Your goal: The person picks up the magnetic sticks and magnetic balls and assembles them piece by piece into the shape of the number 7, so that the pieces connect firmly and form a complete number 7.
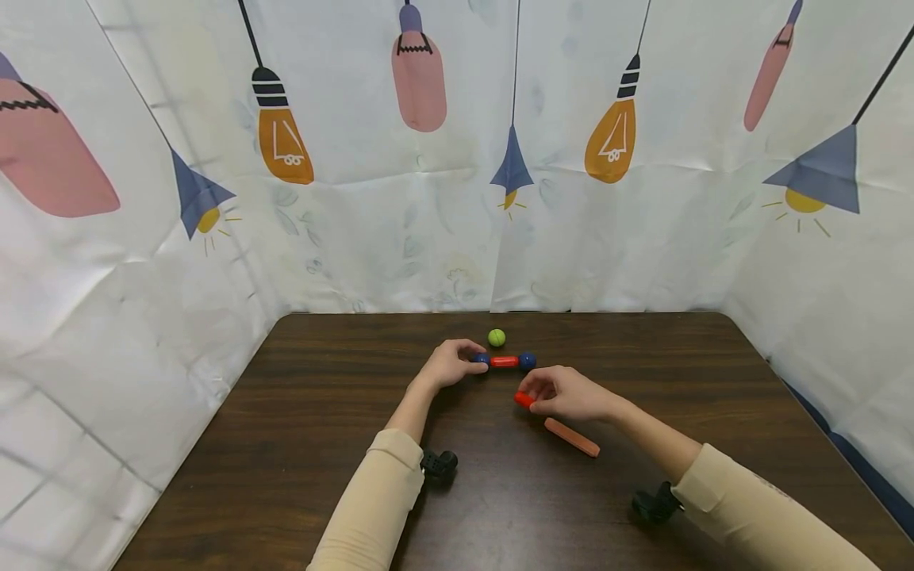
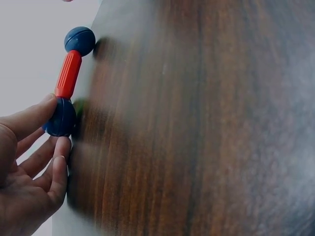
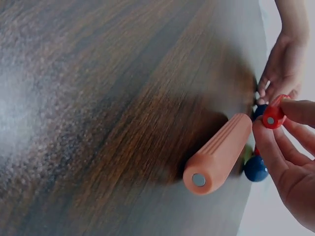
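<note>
My left hand (image 1: 446, 365) pinches a blue ball (image 2: 61, 118) between thumb and fingers. That ball joins one end of a ribbed red rod (image 2: 69, 73), and a second blue ball (image 1: 528, 362) caps the other end. Nearer the front, my right hand (image 1: 574, 394) holds another red rod (image 3: 273, 117) between thumb and fingertips; a small silvery disc shows in its end. Below the right hand a longer ribbed orange rod (image 1: 572, 438) lies on the table, also with a silvery disc in its end.
A small green ball (image 1: 497, 338) sits behind the joined rod and balls. The dark wooden table (image 1: 321, 412) is bordered at the back and sides by a white printed curtain (image 1: 428, 238). Each wrist wears a black camera (image 1: 439, 462).
</note>
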`<state>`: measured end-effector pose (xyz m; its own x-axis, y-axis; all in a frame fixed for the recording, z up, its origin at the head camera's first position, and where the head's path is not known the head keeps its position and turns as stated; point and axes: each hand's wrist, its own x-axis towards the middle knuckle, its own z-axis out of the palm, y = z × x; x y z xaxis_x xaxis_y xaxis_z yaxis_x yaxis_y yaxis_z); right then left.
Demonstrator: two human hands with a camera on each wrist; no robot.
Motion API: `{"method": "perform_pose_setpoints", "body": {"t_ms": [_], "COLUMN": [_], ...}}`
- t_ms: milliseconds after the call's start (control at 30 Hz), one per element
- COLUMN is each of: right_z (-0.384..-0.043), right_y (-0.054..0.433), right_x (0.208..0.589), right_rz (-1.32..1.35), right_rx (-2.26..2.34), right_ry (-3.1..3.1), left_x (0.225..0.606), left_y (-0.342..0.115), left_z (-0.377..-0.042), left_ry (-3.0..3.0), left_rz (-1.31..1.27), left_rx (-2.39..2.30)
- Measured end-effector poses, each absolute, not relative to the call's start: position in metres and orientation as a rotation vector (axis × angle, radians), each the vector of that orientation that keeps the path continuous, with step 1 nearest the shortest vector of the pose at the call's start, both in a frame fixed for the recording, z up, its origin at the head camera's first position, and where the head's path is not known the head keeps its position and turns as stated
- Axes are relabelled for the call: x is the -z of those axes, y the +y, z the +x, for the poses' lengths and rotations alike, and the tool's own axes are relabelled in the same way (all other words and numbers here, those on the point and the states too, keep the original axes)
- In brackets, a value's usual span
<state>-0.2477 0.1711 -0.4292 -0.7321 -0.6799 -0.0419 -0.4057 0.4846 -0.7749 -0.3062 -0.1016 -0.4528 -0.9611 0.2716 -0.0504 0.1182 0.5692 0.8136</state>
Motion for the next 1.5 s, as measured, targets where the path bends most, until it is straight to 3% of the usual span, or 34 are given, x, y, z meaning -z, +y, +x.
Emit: {"method": "perform_pose_setpoints", "body": {"t_ms": [1500], "right_z": [-0.252], "right_y": [0.123], "right_x": [0.442], "right_rz": [-1.016], "right_rx": [1.003], "right_ry": [2.441], "left_x": [0.451], "left_y": [-0.103], "left_z": [-0.306], "left_ry": [2.571], "left_rz": [0.335], "left_rx": [-1.413]}}
